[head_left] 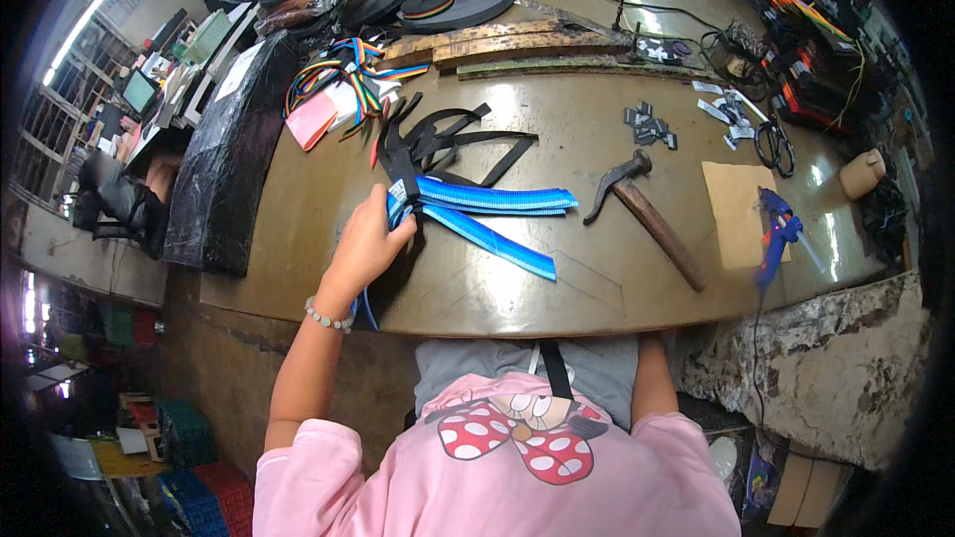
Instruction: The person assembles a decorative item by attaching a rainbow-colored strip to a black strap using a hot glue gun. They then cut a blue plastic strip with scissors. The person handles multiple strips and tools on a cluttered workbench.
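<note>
My left hand (370, 241), with a beaded bracelet on its wrist, grips a bundle of blue webbing straps (497, 198) at the table's front left. The loose ends fan out to the right over the tabletop, and some blue strap hangs past the front edge. Black straps (430, 144) lie tangled just beyond my fingers, against the blue ones. My right forearm (653, 373) goes under the table edge, so the right hand is hidden. To the right of the straps lies a hammer (662, 229) with a wooden handle and a curved metal head.
Small dark buckles (649, 125), scissors (774, 144), cardboard (731, 204) and a blue glue gun (778, 229) lie at the right. Wooden bars (537, 45) cross the table's far part, with rolled webbing (463, 10) behind. A black-wrapped box (231, 159) stands left; another person (124, 189) sits beyond.
</note>
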A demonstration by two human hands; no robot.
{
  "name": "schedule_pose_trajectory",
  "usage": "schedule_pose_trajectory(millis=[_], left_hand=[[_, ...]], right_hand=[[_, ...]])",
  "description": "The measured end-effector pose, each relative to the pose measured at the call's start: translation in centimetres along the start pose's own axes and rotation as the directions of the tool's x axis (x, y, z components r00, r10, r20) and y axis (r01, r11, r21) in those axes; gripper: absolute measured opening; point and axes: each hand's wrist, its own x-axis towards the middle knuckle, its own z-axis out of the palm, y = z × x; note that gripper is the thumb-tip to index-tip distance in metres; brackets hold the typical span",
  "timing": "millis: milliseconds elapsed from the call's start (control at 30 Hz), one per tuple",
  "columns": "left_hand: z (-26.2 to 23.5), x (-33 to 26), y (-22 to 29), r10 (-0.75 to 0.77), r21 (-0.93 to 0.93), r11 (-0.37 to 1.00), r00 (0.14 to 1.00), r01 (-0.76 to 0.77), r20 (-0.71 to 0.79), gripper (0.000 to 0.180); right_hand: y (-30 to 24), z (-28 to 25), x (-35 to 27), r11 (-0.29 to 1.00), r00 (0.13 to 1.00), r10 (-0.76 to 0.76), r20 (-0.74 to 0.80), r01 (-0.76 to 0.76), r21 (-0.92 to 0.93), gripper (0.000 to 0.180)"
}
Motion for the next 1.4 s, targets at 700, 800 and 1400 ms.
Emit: schedule_pose_trajectory(millis=[700,800,1400], left_hand=[[-5.0,5.0,6.4,0.06,-0.156,0.981,0.943,-0.116,-0.329,0.035],[-3.4,4.0,7.0,-0.138,-0.083,0.989,0.944,0.118,-0.301,0.039],[4.7,-3.6,4.6,0.047,-0.115,0.991,0.99,-0.063,-0.137,0.051]], right_hand=[[-25.1,-11.3,0.2,0.684,0.868,-0.496,-0.003,0.389,-0.617,0.057],[-25.6,-11.1,2.1,0.633,0.752,-0.658,0.036,0.578,-0.514,0.064],[-15.6,-26.1,23.9,0.714,0.709,0.281,-0.647,-0.605,-0.353,0.036]])
